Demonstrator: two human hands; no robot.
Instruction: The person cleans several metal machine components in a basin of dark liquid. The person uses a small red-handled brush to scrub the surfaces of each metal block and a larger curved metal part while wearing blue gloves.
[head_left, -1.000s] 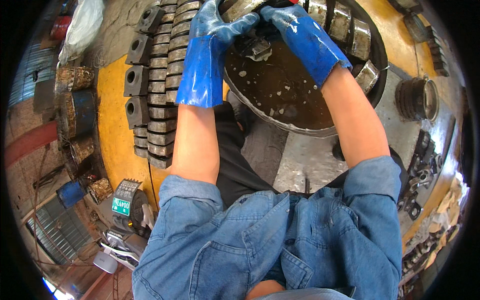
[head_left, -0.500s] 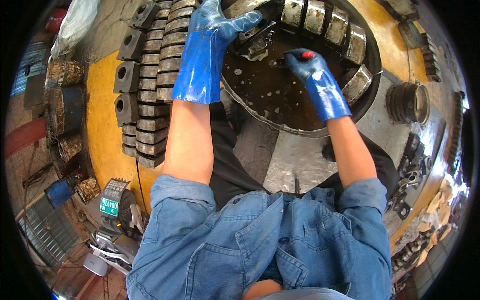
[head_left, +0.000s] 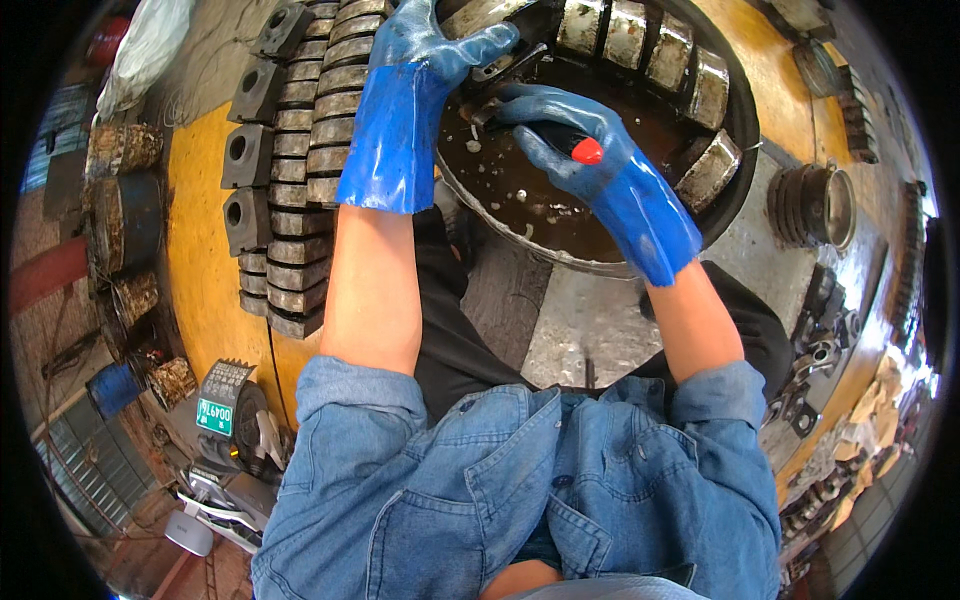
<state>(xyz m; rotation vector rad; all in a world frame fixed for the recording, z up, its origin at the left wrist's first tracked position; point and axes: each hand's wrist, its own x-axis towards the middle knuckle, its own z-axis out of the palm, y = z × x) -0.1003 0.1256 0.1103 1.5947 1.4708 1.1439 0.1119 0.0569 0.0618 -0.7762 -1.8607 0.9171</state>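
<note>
My left hand [head_left: 412, 38], in a long blue rubber glove, is at the far left rim of a round basin [head_left: 497, 222] of murky brown liquid. Its thumb lies along a wet, dark metal part [head_left: 505, 66] that tilts at the basin's edge; the other fingers are partly cut off by the frame's top. My right hand [head_left: 572, 135], gloved alike, is closed around a hand tool with a black handle and red end [head_left: 586, 151]. The tool's working end points toward the metal part; its kind is hard to make out.
Several curved metal blocks [head_left: 666, 50] line the basin's far right wall. Left of the basin stand rows of stacked metal blocks [head_left: 340, 103] and blocks with round holes [head_left: 247, 156]. Ring-shaped metal parts [head_left: 815, 205] lie at the right. A wheeled vehicle [head_left: 240, 420] is at the lower left.
My right hand has moved left across the basin, bringing the tool close to the metal part. My left hand stays almost in place.
</note>
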